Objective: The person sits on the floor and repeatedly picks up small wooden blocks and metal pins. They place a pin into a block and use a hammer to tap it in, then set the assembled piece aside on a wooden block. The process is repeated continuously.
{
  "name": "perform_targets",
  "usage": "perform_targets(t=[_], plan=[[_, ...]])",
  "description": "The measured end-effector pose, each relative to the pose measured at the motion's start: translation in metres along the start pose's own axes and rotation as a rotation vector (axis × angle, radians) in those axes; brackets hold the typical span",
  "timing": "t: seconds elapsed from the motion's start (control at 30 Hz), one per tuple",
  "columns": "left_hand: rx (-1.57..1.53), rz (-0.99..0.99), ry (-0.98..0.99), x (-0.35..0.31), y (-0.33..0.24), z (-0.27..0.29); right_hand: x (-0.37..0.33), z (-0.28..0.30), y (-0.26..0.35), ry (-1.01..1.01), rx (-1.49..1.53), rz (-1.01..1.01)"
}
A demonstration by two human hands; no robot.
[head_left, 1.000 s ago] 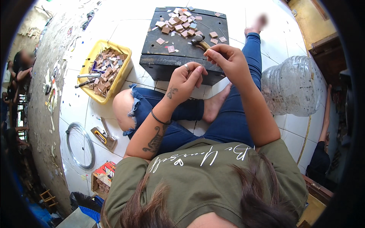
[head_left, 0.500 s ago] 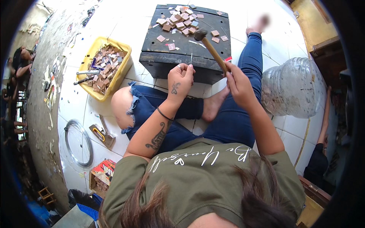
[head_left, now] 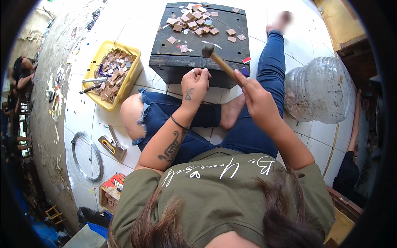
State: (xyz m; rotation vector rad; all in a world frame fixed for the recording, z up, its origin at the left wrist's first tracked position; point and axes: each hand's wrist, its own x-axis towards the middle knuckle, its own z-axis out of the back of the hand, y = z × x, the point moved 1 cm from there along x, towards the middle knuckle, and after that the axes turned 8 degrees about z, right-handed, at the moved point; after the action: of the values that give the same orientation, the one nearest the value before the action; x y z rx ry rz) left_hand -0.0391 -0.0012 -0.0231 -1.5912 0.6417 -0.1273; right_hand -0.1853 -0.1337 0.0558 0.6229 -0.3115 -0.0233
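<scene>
My left hand (head_left: 195,84) pinches a thin, stiff metal wire (head_left: 206,63), which stands up from my fingertips at the near edge of a dark wooden box (head_left: 173,63). My right hand (head_left: 257,94) is wrapped round the wooden handle of a hammer (head_left: 226,67). The dark hammer head is right by the wire's upper end; whether they touch I cannot tell. Small square brown tiles (head_left: 192,20) lie heaped on the far part of the box top, with a few loose ones nearer. A purple piece (head_left: 245,72) shows at the box's right front, beside the handle.
To the left stands a yellow basin (head_left: 136,68) of small tiles with two pens or markers. Nearer lie a staple gun (head_left: 112,146), a wire coil (head_left: 99,161) and an open carton (head_left: 108,191). A large clear plastic bottle (head_left: 320,91) lies at my right.
The hammer head has come down and left, close to the wire's tip. My right hand has dropped slightly; my left keeps its pinch. The view has shifted a little.
</scene>
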Motion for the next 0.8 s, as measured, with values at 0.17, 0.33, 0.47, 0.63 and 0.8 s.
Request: perform_targets(t=[0.17, 0.33, 0.47, 0.63, 0.8], plan=[[-0.016, 0.032, -0.006, 0.0, 0.002, 0.0, 0.005, -0.001, -0.007, 0.074, -0.041, -0.017], [0.012, 0.016, -0.026, -0.001, 0.001, 0.002, 0.01, -0.004, -0.008, 0.053, -0.028, -0.01], [0.008, 0.015, -0.004, -0.001, 0.0, 0.002, 0.016, -0.004, -0.015, 0.028, -0.017, -0.05], [-0.002, -0.001, -0.004, -0.003, 0.002, 0.003, 0.023, -0.007, -0.03, -0.003, -0.057, -0.059], [0.028, -0.025, 0.033, -0.007, 0.0, 0.007, 0.024, -0.009, -0.048, -0.121, -0.254, -0.076]])
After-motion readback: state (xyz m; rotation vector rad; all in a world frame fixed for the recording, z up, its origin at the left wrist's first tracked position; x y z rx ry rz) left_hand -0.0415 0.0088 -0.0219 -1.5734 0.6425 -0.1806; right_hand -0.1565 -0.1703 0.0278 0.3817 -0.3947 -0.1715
